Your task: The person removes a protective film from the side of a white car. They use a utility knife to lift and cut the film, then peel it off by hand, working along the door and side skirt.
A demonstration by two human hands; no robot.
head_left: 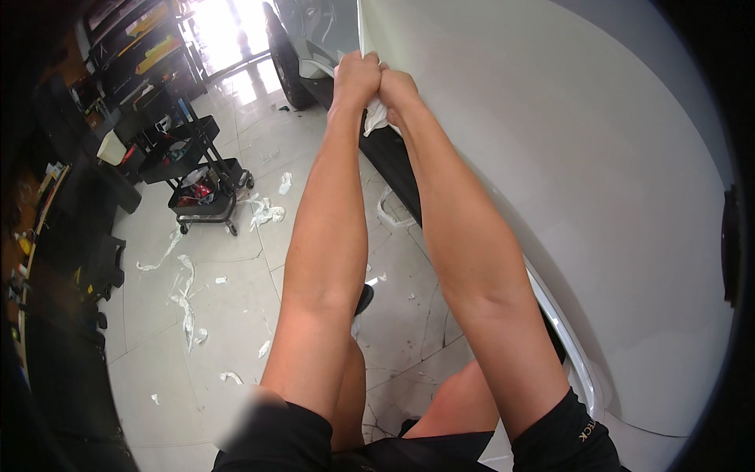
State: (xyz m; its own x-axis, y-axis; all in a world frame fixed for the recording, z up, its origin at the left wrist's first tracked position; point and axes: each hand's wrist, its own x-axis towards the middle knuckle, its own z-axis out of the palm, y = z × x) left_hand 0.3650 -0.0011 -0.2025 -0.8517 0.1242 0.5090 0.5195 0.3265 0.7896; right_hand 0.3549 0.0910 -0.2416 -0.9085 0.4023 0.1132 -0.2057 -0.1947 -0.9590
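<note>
Both my arms reach far forward to the edge of a pale, glossy car door. Closed fingers on my left hand meet the top of that edge; what they grip is hidden. Right beside it, my right hand is closed too, its knuckles against the panel. A crumpled white cloth or film hangs out beneath the two hands, against the right hand's fingers. Below it runs the car's black sill.
Scraps of white film litter the tiled floor. A black wheeled cart with tools stands at left, near a dark workbench. A car wheel is beyond my hands. My legs are below, close to the door.
</note>
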